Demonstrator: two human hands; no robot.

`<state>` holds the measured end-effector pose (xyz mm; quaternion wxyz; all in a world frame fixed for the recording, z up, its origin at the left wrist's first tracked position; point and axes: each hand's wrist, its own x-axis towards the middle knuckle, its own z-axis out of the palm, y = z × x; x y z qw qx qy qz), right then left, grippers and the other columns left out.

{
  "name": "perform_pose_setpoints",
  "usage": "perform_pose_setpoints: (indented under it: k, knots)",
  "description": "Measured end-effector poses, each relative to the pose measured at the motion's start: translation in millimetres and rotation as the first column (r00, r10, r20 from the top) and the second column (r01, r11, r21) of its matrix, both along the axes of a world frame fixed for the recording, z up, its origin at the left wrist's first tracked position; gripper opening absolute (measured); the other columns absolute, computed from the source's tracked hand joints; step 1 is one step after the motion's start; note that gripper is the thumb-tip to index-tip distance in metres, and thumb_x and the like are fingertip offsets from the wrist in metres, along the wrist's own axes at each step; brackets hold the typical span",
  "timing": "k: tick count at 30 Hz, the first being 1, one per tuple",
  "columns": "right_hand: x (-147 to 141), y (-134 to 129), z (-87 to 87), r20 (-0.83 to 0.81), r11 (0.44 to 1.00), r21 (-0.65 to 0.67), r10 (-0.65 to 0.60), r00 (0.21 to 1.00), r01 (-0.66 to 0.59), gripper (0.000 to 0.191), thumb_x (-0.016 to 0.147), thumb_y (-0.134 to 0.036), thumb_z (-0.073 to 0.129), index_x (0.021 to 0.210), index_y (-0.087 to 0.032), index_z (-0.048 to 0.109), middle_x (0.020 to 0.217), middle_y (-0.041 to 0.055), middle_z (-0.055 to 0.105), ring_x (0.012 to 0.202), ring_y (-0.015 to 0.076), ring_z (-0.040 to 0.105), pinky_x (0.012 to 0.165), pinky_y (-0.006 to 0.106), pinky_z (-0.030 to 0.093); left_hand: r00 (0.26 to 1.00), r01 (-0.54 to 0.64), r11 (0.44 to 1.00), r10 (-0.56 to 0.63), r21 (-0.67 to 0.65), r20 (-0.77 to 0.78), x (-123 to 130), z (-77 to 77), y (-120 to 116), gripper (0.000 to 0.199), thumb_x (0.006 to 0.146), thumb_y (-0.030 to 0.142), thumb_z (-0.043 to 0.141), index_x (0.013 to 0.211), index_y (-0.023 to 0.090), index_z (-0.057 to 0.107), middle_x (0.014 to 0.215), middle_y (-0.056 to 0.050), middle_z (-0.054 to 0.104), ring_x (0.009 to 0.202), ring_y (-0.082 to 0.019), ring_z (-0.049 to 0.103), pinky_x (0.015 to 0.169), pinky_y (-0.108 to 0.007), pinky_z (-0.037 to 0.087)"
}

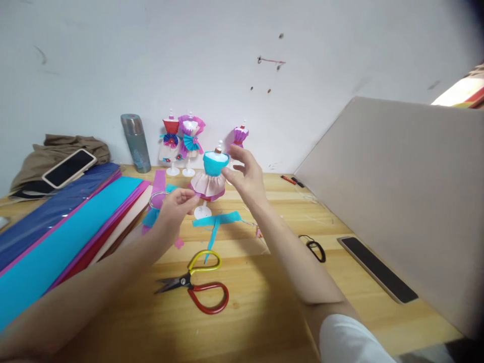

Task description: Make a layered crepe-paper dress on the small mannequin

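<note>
A miniature dress form (216, 164) stands upright on a white round base, wearing a blue bodice and a gathered pale pink skirt (207, 184) with a magenta layer beneath. My left hand (177, 210) pinches the lower left edge of that skirt between thumb and fingers. On the other side, my right hand (246, 176) is open, its fingers apart and curved, the thumb close to the bodice; whether it touches I cannot tell. Blue paper strips (217, 219) lie in front of the base. Closer to me are scissors (185, 280) with one yellow and one red handle, blades apart.
Dressed forms (171, 143) stand by the wall, one partly behind my right hand. Coloured paper sheets (86, 222), a phone (70, 168) and a flask (136, 143) are at left. Right lie a black hair tie (316, 250), another phone (378, 269) and a pale panel (397, 196).
</note>
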<state>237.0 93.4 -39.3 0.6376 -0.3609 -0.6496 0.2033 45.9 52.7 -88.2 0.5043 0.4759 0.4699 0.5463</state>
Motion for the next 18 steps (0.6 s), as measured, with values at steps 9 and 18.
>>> perform_pose_setpoints:
  k: [9,18]
  knots:
    - [-16,31,17.4,-0.034,0.990,-0.070,0.121,0.992,-0.123,0.049,0.070,-0.039,0.086,0.113,-0.023,0.071,0.118,0.0090,0.073,0.115,0.0273,0.067,0.098,0.045,0.053,0.920,0.237,0.927,-0.117,-0.290,0.375,25,2.2,-19,0.022,0.070,0.025,0.084,0.078,0.016,0.066,0.075,-0.002,0.065,0.061,-0.010,0.058,0.056,-0.023,0.044]
    - [-19,37,40.0,-0.029,0.997,-0.021,0.070,0.997,-0.070,0.016,0.078,-0.033,0.074,0.071,-0.018,0.074,0.063,-0.0025,0.067,0.064,0.0136,0.065,0.064,0.028,0.053,0.852,0.265,0.927,-0.095,-0.267,0.515,31,0.2,-17,0.022,0.071,0.026,0.084,0.080,0.016,0.067,0.075,0.000,0.064,0.060,-0.008,0.055,0.053,-0.021,0.041]
